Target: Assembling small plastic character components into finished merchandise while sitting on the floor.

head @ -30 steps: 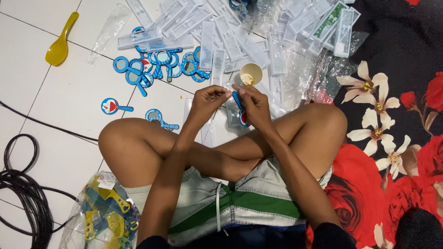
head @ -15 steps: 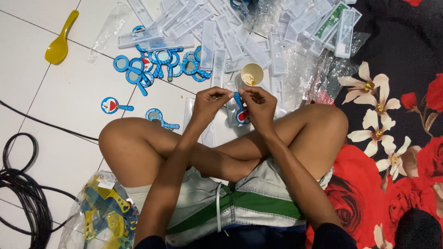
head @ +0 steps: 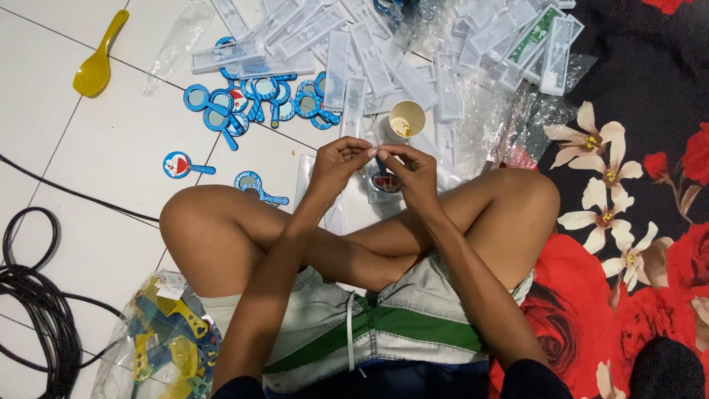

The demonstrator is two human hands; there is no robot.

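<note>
While the person is sitting cross-legged on the white tiled floor (head: 88, 148), the left hand (head: 336, 166) and the right hand (head: 413, 174) are meeting just above the crossed shins, fingertips pinched narrow on the top edge of a clear plastic sleeve (head: 380, 177). A small blue round toy magnifier (head: 384, 182) is hanging inside that sleeve, just under the right hand's fingers. At twelve o'clock from the hands a small paper cup (head: 405, 120) is standing among a heap of clear packaged sleeves (head: 384, 59). At ten o'clock loose blue magnifiers (head: 251, 103) are lying scattered, with a yellow plastic spoon (head: 96, 63) farther out. At seven o'clock a bag of coloured toys (head: 162, 347) is resting beside a black cable coil (head: 37, 310).
</note>
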